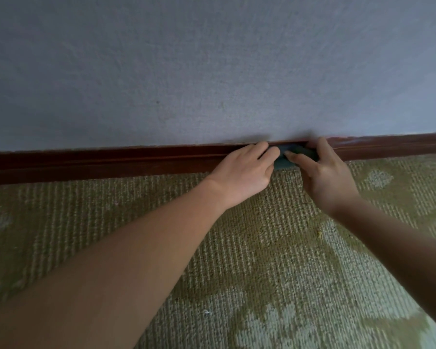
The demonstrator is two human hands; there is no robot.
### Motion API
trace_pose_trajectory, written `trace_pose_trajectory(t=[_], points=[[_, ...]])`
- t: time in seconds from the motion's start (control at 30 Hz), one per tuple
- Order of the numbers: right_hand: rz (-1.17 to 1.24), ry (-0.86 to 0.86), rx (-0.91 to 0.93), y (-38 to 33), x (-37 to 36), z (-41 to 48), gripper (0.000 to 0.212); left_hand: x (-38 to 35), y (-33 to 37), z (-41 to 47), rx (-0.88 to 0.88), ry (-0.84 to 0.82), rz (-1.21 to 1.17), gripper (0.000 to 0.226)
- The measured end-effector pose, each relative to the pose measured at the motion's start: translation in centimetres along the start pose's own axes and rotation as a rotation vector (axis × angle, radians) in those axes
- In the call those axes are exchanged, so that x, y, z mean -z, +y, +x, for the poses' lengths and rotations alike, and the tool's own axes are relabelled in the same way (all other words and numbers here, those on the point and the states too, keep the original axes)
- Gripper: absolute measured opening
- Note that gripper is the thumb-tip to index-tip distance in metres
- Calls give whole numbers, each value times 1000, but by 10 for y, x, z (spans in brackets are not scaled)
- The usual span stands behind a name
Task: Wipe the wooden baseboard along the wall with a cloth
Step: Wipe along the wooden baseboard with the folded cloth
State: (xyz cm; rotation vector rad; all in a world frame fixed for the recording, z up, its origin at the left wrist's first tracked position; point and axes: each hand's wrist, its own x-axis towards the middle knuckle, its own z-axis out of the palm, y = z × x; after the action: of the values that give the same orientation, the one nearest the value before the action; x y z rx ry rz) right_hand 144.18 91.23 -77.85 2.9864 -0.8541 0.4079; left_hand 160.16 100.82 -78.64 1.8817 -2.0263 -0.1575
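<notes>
Gripping small dark grey-blue cloth (287,158) with left hand (242,170) and right hand (325,177), pressed against dark reddish-brown wooden baseboard (111,165), below grey-blue textured wall (212,71), above olive ribbed carpet (262,248).

Two bare forearms, bare left hand (244,170), bare right hand (325,177), slender fingers (298,159).

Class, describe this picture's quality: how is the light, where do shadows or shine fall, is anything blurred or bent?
Head view: dim, soft light; faint shadow on the grey-blue wall above the left hand and right hand; pale shine on the reddish-brown wooden baseboard at right; the dark blue-grey cloth between the hands looks slightly blurred; the wide lens slightly bows the baseboard.
</notes>
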Motion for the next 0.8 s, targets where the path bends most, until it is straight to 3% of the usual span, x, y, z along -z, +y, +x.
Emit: trace_pose_trajectory(t=[0.1, 0.23, 0.33, 0.43, 0.6, 0.8], points=[[51, -22, -22, -8, -1, 0, 38, 7, 1, -5, 24, -31, 67, 30], [71, -130, -13, -31, 2, 13, 34, 23, -6, -22, 6, -93, 138, 67], [88, -190, -235, -48, 0, 13, 38, 25, -10, -28, -129, -71, 292, 49], [78, -239, -332, -62, 6, 13, 38, 24, -9, -26, -70, -131, 260, 49], [-22, -404, -335, -72, 26, 24, 34, 34, -12, -29, -164, -134, 390, 21], [-202, -510, -214, -77, 42, 33, 35, 31, -9, -20, -80, -225, 279, 37]])
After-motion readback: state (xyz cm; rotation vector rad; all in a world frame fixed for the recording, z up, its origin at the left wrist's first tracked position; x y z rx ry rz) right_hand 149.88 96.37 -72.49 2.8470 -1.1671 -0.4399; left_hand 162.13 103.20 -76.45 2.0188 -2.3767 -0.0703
